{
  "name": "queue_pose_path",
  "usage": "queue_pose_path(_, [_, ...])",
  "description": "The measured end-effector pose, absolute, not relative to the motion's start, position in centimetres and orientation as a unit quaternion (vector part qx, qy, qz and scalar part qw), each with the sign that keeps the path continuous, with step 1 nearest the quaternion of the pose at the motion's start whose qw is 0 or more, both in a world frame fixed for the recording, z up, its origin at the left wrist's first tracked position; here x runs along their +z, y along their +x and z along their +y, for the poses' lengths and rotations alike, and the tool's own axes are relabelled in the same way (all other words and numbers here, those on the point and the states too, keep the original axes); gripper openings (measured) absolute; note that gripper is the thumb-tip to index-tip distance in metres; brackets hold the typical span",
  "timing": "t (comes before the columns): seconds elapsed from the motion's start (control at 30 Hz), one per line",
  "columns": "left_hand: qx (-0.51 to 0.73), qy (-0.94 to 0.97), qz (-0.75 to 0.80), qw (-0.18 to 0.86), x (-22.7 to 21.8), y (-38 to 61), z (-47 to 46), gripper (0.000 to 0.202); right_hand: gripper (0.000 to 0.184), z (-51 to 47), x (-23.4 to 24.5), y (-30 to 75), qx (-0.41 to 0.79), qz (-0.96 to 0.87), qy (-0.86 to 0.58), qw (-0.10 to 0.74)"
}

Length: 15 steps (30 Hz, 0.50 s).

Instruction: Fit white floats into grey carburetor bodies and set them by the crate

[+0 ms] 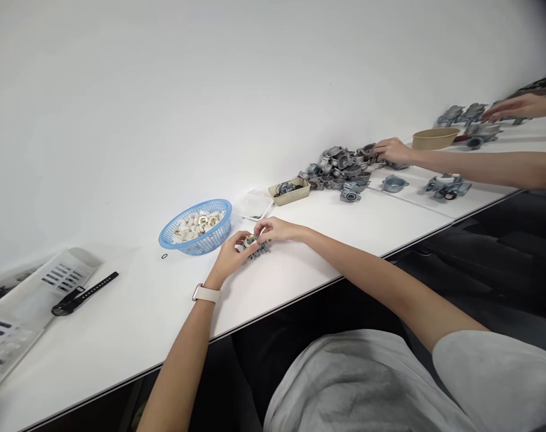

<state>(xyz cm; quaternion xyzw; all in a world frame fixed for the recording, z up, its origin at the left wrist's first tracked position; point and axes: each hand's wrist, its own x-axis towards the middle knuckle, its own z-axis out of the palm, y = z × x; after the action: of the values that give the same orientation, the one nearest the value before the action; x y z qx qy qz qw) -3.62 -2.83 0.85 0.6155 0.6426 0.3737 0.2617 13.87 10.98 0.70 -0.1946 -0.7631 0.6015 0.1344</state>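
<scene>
A grey metal carburetor body [258, 251] with a whitish float on top sits at the table between my hands. My left hand [233, 257], with a pale watch band at the wrist, holds it from the left, thumb across the near side. My right hand [277, 230] has its fingers pinched together at the carburetor's upper right; what lies between the fingertips is too small to make out. Just behind my left hand stands a blue plastic basket [196, 247] of white floats [198, 225]. Beside it is a clear plastic tray [257, 205] with small dark parts.
A beige tray [295, 196] holds dark small parts. Behind it rises a carburetor pile [338, 168]. At right, a co-worker's hands [392, 151] reach over more carburetors and a tan bowl [435, 139]. Left lie a black watch [81, 295], a small ring [164, 256] and a white basket [25, 312].
</scene>
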Motion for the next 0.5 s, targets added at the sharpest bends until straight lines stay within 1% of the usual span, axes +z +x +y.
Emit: queue_pose_path(0.5, [0.366, 0.625, 0.642, 0.251, 0.83, -3.61, -2.87, 0.04, 0.027, 10.91, 0.71, 13.89, 0.609, -0.758, -0.19, 0.136])
